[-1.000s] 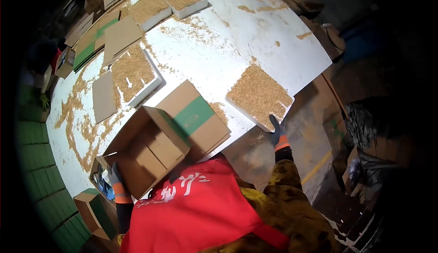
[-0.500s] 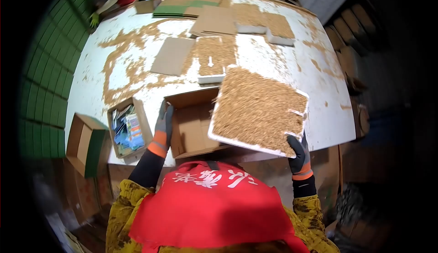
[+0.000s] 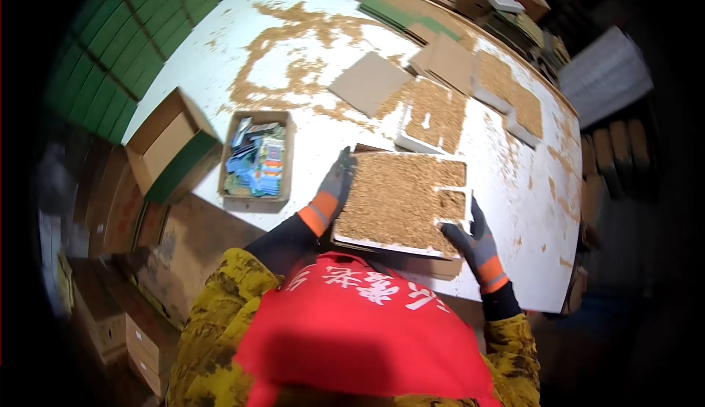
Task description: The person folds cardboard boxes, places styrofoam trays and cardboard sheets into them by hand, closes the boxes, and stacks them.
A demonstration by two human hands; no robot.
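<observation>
A white foam tray filled with brown, grain-like loose material sits over the opening of a cardboard box, covering most of it. My right hand, in a grey glove with an orange cuff, grips the tray's right edge, thumb on top at a notch. At the left side, my gloved left hand holds the box wall beside the tray edge; part of its grip is hidden. Just left of that hand stands a small open box of colourful printed packets.
An open green-sided carton stands at the table's left edge. Farther back lie another filled foam tray, flat cardboard sheets and more filled trays. Brown crumbs are scattered over the white table. Green boxes are stacked at left.
The filled tray has moved left and over the cardboard box, with my right hand still on it. My left hand stays at the box's left side. The camera view has turned.
</observation>
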